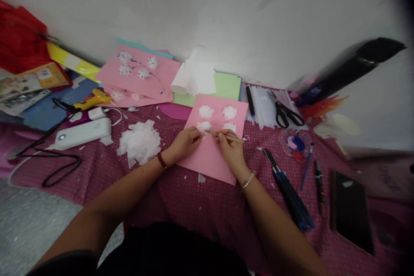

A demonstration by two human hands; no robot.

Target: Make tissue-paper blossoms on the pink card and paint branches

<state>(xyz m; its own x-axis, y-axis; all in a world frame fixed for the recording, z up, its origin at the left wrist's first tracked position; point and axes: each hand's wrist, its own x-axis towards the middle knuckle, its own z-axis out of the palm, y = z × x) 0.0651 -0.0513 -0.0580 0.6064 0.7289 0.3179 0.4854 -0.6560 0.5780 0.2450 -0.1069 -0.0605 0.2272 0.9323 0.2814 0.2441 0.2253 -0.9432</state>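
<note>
On the checked cloth lies a pink sheet of paper (207, 161) with several round tufts of white paper bits (229, 112) on its upper half. My right hand (233, 151) grips a wood-coloured pencil (234, 139), its dark tip pointing left toward the lower-left tuft. My left hand (185, 143) rests at the sheet's left side, fingers pinched together close to the pencil tip. What they pinch, if anything, is too small to make out. A heap of torn white paper pieces (139, 142) lies left of my left hand.
Left are a white power bank (83, 133), a black cable (69, 168) and a yellow glue gun (92, 100). Behind are a decorated pink sheet (113, 69) and a white paper roll (197, 76). Right are scissors (283, 112), a blue cutter knife (291, 196), a paint palette (284, 138) and a phone (352, 211).
</note>
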